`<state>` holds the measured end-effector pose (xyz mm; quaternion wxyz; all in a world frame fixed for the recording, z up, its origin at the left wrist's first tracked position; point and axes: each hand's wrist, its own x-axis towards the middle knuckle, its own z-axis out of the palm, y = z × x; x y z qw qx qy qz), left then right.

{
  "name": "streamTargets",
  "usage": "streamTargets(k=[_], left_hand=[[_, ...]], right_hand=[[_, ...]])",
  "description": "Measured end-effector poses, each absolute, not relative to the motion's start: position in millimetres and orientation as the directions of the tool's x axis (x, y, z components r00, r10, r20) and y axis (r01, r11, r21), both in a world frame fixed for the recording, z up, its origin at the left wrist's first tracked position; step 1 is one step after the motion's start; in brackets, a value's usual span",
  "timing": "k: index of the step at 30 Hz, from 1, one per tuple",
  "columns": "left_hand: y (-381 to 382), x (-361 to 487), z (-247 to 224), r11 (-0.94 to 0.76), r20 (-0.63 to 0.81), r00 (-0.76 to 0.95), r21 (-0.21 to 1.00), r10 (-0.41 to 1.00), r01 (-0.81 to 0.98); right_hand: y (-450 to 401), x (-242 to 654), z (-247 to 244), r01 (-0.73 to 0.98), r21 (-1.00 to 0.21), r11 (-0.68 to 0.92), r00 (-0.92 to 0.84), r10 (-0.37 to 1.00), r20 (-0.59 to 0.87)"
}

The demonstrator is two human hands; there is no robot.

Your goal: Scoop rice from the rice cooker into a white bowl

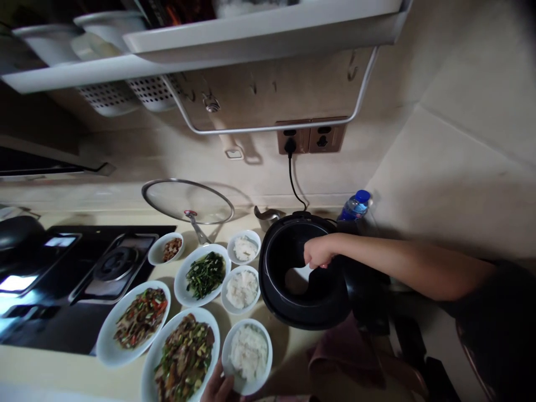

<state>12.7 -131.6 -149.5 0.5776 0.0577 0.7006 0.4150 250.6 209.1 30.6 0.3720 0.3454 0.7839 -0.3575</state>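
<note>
My right hand reaches down into the black rice cooker, its fingers closed around a white rice paddle. The paddle's lower part is inside the dark pot, where little detail shows. At the bottom edge of the view, my left hand has its fingers against the lower left side of a white bowl of rice; part of this hand is cut off. Two more bowls of rice, a middle one and a rear one, stand just left of the cooker.
Left are a plate of greens, two meat dishes and a small bowl of nuts. A glass lid leans on the wall. Beyond lies the stove. A blue-capped bottle stands behind the cooker; a shelf overhangs.
</note>
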Motion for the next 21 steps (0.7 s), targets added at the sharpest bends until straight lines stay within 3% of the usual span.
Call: streamTargets(k=[5,13,18,21], left_hand=[[-140,20,-160,0.589,-0.741,-0.393,0.672,0.545,-0.449],[-140,17,-156,0.508,-0.731,-0.421,0.679,0.537,-0.530],[-142,17,-152,0.538,-0.734,-0.349,0.670,0.582,-0.512],[-142,14,-158,0.537,-0.701,-0.322,0.703,0.637,-0.466]], right_hand=[[226,257,29,0.859,-0.445,0.253,-0.497,0.204,-0.843],[256,290,68,0.834,-0.549,0.047,-0.550,0.131,-0.825],[243,287,89,0.712,-0.699,-0.064,-0.650,0.315,-0.692],[218,251,96,0.704,-0.708,0.053,-0.623,0.524,-0.580]])
